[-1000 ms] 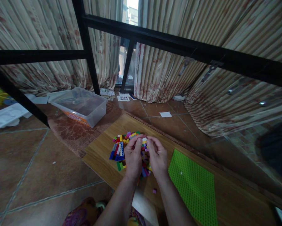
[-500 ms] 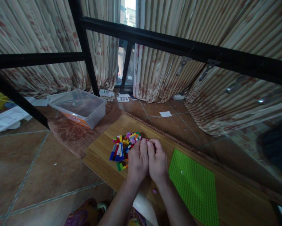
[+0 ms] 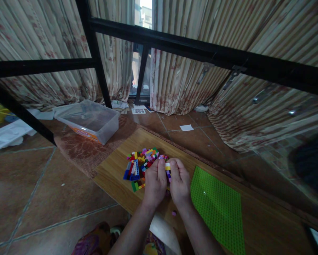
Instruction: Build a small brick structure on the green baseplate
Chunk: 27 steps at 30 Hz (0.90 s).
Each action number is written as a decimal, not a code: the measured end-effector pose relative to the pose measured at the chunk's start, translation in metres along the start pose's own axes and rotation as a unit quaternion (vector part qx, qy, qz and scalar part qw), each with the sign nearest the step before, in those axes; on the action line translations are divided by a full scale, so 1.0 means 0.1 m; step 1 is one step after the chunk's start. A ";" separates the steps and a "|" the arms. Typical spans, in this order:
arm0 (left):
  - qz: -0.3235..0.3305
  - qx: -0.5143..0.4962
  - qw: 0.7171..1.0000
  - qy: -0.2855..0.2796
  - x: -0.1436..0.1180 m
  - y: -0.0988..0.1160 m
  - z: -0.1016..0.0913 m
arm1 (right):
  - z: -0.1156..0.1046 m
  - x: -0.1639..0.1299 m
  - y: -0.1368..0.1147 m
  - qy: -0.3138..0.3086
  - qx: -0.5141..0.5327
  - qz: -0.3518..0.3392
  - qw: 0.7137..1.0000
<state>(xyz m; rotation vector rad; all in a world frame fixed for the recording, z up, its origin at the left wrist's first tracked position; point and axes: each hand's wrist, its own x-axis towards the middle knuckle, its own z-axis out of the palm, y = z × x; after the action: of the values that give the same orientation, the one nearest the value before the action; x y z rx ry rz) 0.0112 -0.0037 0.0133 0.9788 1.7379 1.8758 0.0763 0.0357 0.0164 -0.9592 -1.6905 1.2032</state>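
Note:
A pile of small coloured bricks (image 3: 138, 164) lies on a low wooden board (image 3: 113, 177) on the tiled floor. My left hand (image 3: 155, 182) and my right hand (image 3: 179, 183) meet above the pile's right side. Between their fingertips they pinch a small stack of joined bricks (image 3: 168, 170), with white, yellow and purple layers showing. A green studded baseplate (image 3: 217, 209) lies flat on the board to the right of my right hand. One loose purple brick (image 3: 173, 213) sits on the board near my wrists.
A clear plastic bin (image 3: 91, 119) stands on a brown mat (image 3: 79, 150) at the back left. Black metal frame bars (image 3: 100, 67) cross overhead and slant down at the left. Striped curtains hang behind. Papers lie on the floor tiles.
My hands first drew together and down, hiding the stack. Now they have parted slightly and the small brick stack shows between the fingertips again. The view drifted a little.

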 end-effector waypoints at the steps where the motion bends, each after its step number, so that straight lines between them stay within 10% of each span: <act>1: -0.004 0.008 1.000 -0.008 0.01 -0.01 0.00 | -0.01 0.00 -0.01 -0.006 0.003 0.006 1.000; 27: 0.007 0.118 0.993 -0.029 0.00 -0.09 -0.06 | 0.05 -0.04 0.02 0.016 0.119 0.035 0.992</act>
<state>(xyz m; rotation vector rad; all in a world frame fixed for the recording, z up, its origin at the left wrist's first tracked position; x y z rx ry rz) 0.0058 -0.0065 0.0049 1.1222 1.9533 1.6586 0.0735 0.0307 0.0126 -0.8906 -1.4606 1.3931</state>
